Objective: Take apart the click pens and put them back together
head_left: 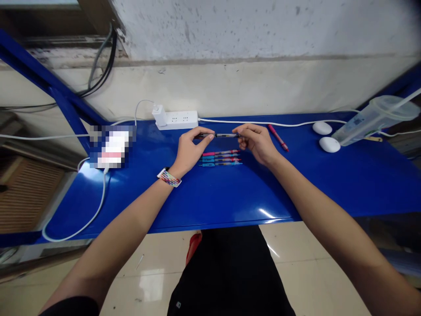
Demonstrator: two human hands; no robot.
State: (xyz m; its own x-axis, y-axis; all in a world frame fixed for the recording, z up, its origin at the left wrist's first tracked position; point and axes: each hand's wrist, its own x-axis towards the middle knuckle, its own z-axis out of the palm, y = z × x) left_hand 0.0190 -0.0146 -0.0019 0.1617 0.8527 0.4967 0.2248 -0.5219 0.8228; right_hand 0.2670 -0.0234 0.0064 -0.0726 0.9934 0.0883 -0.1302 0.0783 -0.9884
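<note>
A black pen with a clear barrel [226,135] lies level between my two hands, just above the blue shelf top [210,197]. My left hand [194,147] pinches its dark end between thumb and fingers. At the other end, my right hand [256,140] is closed on the pen with thumb and fingertips. Below the held pen, several pink and blue pens [221,159] lie side by side in a stack of rows. To the right of my right hand rests a single red pen [278,138], slanted on the surface.
A white power strip [177,119] with a charger [159,115] sits by the wall. On the left stands a pixelated phone-like screen [113,149] with a cable. Two white rounded objects [329,144] and a clear lidded cup [365,125] stand at right. Blue posts frame both sides.
</note>
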